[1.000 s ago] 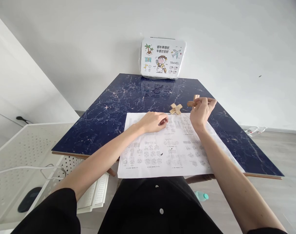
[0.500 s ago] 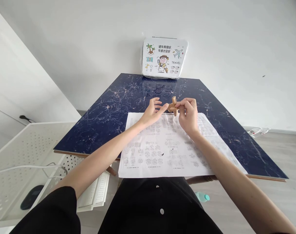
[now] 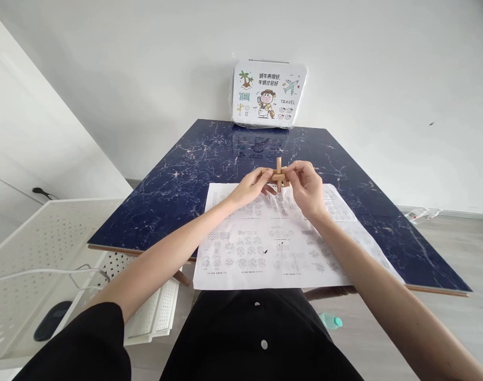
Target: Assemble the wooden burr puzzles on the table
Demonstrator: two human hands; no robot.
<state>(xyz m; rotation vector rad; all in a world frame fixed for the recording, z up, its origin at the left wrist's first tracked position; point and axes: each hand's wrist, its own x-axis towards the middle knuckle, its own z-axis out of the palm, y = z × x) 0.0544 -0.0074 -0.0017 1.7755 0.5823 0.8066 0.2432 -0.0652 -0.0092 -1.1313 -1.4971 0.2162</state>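
Observation:
Between my two hands is a wooden burr puzzle (image 3: 279, 177), made of light brown sticks that cross one another, one of them standing upright. My left hand (image 3: 252, 186) pinches its left side between thumb and fingers. On the right side, my right hand (image 3: 307, 186) grips it with thumb and forefinger. The fingers partly cover the ends of the sticks. Both hands are over the far edge of a large white sheet (image 3: 241, 222) printed with small line diagrams and text.
The sheet lies on a dark blue marbled table (image 3: 173, 180). A white cartoon-printed case (image 3: 268, 95) stands at the table's back against the wall. On the left is a white perforated rack (image 3: 38, 227) with a cable. A bottle (image 3: 330, 320) lies below the table.
My left fingers, spread before, have closed on the puzzle's left side. The puzzle has turned, so its upright stick now faces me more squarely. My right hand keeps its hold.

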